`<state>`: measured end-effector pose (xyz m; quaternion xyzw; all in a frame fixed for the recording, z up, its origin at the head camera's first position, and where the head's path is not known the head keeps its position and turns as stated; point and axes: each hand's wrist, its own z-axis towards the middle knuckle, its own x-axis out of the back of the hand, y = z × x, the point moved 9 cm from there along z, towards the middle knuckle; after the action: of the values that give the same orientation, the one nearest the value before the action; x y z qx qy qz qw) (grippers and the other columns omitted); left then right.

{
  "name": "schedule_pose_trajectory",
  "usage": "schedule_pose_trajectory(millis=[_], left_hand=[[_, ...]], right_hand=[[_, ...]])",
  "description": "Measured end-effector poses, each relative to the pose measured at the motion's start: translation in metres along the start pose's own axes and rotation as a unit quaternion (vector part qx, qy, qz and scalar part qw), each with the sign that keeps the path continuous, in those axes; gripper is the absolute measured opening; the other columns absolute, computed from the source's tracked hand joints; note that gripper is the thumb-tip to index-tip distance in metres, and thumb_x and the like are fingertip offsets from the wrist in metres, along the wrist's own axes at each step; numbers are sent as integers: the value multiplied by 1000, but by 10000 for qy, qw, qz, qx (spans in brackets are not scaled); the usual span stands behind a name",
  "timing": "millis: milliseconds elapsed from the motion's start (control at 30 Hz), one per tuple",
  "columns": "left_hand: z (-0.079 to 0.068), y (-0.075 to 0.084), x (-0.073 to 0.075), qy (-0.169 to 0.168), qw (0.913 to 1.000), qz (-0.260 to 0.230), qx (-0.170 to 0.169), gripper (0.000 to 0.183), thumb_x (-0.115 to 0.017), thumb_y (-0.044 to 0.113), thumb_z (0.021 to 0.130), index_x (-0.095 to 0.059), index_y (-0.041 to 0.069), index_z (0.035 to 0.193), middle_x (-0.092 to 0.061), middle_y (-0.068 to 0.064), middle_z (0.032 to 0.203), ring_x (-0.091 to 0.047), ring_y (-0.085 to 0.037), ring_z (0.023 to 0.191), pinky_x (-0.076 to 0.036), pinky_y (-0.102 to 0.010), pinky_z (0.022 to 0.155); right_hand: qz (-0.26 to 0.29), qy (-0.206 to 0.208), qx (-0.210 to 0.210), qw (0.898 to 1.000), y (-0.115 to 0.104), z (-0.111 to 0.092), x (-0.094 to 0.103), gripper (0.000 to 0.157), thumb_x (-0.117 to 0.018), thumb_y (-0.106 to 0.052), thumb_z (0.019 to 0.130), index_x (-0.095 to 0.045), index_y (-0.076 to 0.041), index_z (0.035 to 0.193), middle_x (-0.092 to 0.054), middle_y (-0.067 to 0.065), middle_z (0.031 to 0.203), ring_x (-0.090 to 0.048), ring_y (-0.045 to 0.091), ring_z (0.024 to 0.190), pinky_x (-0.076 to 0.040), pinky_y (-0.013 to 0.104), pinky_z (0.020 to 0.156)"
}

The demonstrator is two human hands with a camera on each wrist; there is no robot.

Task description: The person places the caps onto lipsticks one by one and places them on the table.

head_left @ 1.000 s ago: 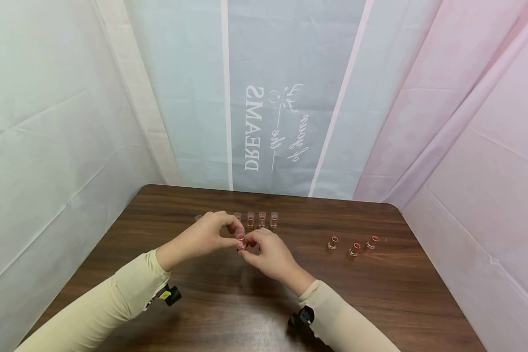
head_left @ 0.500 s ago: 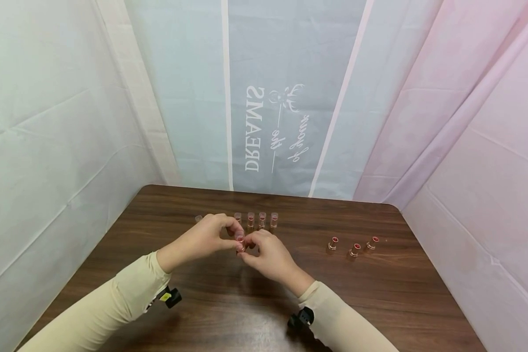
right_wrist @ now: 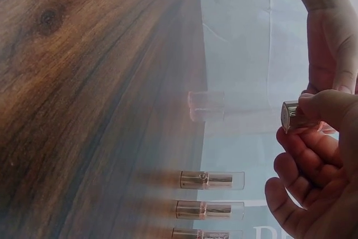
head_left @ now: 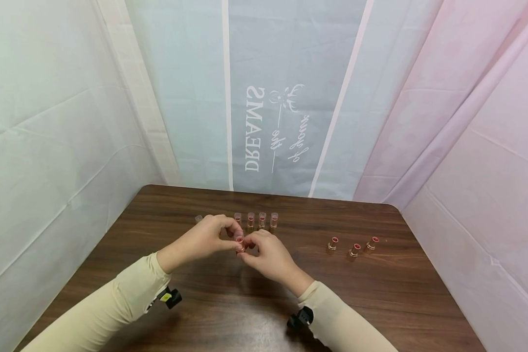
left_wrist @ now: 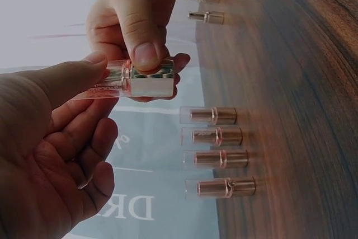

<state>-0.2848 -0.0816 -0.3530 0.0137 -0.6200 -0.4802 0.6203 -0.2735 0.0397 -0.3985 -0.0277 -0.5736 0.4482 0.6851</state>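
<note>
Both hands meet over the middle of the table on one lipstick, which has a gold base and a clear cap. My left hand pinches the cap between thumb and fingers. The gold base is gripped by my right hand, its thumb pressed on the side in the left wrist view. In that view the cap surrounds the lipstick's upper part. Fingers cover much of the lipstick in the head view. Just behind the hands stands a row of several capped lipsticks, upright.
Uncapped gold lipsticks with red tops stand on the right side of the wooden table. Loose clear caps stand at the back left, partly behind my left hand in the head view. Fabric curtains enclose the table's back and sides.
The top of the held lipstick shows slightly lower between the fingers. Both hands have hardly moved, and the other lipsticks stand as before.
</note>
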Motion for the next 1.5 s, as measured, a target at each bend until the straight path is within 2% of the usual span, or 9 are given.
schedule_pose_trajectory(millis=[267,433,567,633,733,833,1067,1233,1500], left_hand=[[-3,-1,0,95,9999,-35,-128,20,-88,27,81,-70,24,90,-66,14,86,-64,-9,83,-51,-26,77],[-5,-1,2,189,9998,77,-61,20,-88,25,82,-69,26,90,-66,16,88,-63,-8,88,-51,-29,80],[-8,-2,7,376,9989,276,-57,23,-88,29,81,-71,26,95,-68,13,93,-62,-9,92,-51,-33,84],[-10,-4,12,474,9982,357,12,28,-89,31,80,-72,25,100,-69,11,98,-61,-11,95,-52,-36,86],[-15,-11,19,597,9972,394,202,33,-89,32,80,-73,21,107,-70,9,103,-60,-12,98,-52,-38,88],[-22,-20,26,665,9961,354,457,33,-87,33,83,-73,19,109,-69,9,104,-59,-12,100,-50,-38,88],[-34,-36,35,825,9934,164,784,26,-84,35,86,-71,26,108,-67,8,102,-58,-13,83,-51,-33,75],[-43,-45,39,888,9915,46,951,24,-82,33,89,-71,26,108,-68,1,104,-59,-16,78,-51,-31,70],[-52,-61,37,865,9889,-156,1195,29,-80,40,89,-71,24,111,-69,0,106,-62,-16,80,-51,-29,68]], right_hand=[[25,26,18,10000,-4,1,2,10,-80,-29,90,-73,-25,96,-65,-12,93,-58,7,90,-49,26,76],[174,-82,39,9998,-2,3,0,11,-79,-30,91,-73,-24,98,-68,-2,96,-62,17,91,-49,26,74],[185,-97,73,9998,-1,7,3,14,-81,-30,90,-73,-23,100,-68,-5,97,-62,13,92,-50,26,76],[193,-98,50,9998,0,10,6,14,-81,-29,90,-73,-22,100,-68,-7,97,-62,12,93,-51,26,76],[234,-137,-77,9996,4,17,7,14,-80,-29,91,-72,-21,100,-69,-3,97,-64,19,92,-50,27,75],[270,-208,-220,9992,10,25,6,12,-78,-28,92,-71,-21,98,-69,-1,96,-64,20,87,-50,28,73],[559,-246,-680,9958,28,41,-7,13,-79,-28,91,-72,-20,98,-69,-9,91,-62,7,81,-52,26,74],[704,-364,-806,9936,42,51,-25,14,-80,-27,92,-73,-19,101,-69,-9,93,-64,10,87,-53,28,78],[223,-567,-1096,9921,65,60,-49,14,-80,-28,91,-72,-19,99,-68,-11,88,-63,6,81,-53,28,76]])
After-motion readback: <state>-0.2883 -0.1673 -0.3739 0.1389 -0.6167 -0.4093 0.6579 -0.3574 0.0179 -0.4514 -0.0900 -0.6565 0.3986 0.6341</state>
